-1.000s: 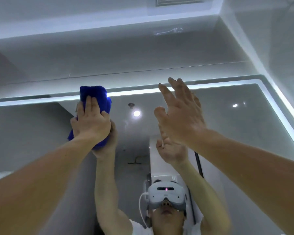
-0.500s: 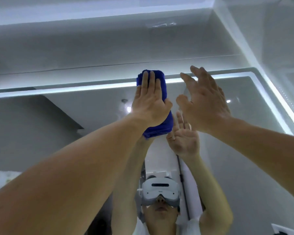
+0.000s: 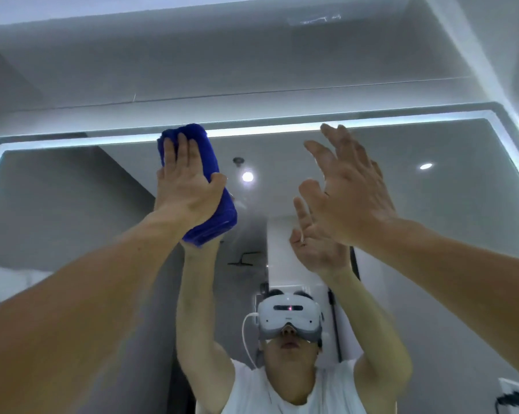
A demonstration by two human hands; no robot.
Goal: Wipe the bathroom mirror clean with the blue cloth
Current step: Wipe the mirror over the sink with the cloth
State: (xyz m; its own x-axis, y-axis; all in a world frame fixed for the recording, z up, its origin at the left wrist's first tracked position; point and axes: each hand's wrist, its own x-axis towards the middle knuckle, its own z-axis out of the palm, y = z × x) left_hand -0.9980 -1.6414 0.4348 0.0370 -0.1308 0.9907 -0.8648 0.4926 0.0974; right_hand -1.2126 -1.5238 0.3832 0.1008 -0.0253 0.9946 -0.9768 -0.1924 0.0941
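Observation:
The blue cloth [image 3: 205,201], folded into a thick pad, lies against the upper part of the bathroom mirror [image 3: 73,204], just under its lit top edge. My left hand [image 3: 186,189] presses it flat on the glass with straight fingers, the thumb lying along the cloth's right side. My right hand [image 3: 351,189] is raised to the right of it, fingers spread and holding nothing; I cannot tell whether it touches the glass. Both arms and a person wearing a white headset are reflected below.
A lit LED strip [image 3: 401,122] frames the mirror along its top and sides. Grey wall tiles [image 3: 252,64] rise above it, and a side wall [image 3: 515,55] closes in at the right. A white fitting [image 3: 515,395] sits at the bottom right corner.
My left hand swept the cloth right along the mirror's top, then back left past the reflected ceiling light. My right hand stayed raised and open.

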